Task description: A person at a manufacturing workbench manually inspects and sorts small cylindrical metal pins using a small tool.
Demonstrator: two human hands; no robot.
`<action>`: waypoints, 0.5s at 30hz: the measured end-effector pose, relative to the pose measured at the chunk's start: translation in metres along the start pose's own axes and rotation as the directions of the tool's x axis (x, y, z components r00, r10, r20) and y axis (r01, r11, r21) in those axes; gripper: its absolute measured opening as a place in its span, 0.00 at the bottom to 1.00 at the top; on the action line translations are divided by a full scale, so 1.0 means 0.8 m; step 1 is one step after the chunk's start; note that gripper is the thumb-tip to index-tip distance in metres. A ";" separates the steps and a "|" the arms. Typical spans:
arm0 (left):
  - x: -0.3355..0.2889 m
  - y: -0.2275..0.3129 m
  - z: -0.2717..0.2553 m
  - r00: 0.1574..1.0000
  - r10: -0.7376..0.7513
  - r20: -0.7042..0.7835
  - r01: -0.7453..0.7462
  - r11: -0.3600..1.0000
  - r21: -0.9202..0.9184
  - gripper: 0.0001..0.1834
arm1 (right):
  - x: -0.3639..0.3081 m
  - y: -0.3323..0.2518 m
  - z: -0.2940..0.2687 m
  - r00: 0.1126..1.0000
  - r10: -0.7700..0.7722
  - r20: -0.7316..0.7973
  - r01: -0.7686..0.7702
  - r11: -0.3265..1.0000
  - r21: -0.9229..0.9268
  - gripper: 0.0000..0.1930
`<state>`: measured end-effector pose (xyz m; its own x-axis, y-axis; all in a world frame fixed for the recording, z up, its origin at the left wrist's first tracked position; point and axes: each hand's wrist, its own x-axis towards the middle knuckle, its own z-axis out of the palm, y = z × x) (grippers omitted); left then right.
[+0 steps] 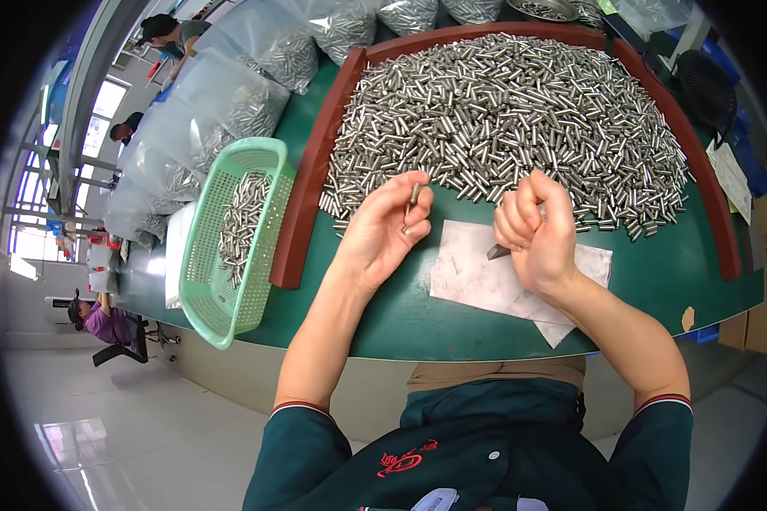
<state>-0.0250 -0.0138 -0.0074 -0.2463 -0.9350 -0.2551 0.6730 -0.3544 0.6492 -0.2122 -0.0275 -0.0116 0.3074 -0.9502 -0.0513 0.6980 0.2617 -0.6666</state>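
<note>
My left hand [380, 232] is raised in front of the heap, palm turned up, its fingers curled around a small metal pin [414, 196]. Close by on the right, my right hand [540, 237] makes a fist above the stained white paper [467, 271]. A dark, flat-tipped piece [497, 252] pokes out of the lower side of that fist; the rest of it is hidden, so its kind is unclear. Beyond both hands spreads a big heap of short, shiny metal pins [503, 111] on the green table [383, 328].
Dark red wooden rails [305, 200] border the heap. Left of them, a light green plastic basket [204, 281] contains some pins. Clear bags of pins [239, 106] line the far left. A black fan [706, 89] stands at the right. Other people sit far left.
</note>
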 end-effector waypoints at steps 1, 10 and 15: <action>0.000 0.004 -0.001 0.999 0.036 -0.023 -0.035 0.998 0.050 0.12 | 0.001 -0.001 -0.001 1.000 0.000 0.001 0.000 1.000 -0.001 0.21; 0.013 -0.007 -0.006 0.789 0.591 0.168 -0.025 -0.242 0.970 0.07 | 0.004 -0.003 0.000 1.000 0.006 -0.001 -0.006 1.000 -0.018 0.21; 0.013 -0.010 -0.011 0.805 0.539 0.248 -0.093 -0.298 0.950 0.04 | 0.004 -0.002 0.002 1.000 0.013 0.014 -0.013 0.999 -0.033 0.21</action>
<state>-0.0269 -0.0209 -0.0215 -0.0084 -0.9465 0.3225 -0.8404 0.1814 0.5108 -0.2117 -0.0307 -0.0097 0.3259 -0.9441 -0.0494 0.6721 0.2681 -0.6902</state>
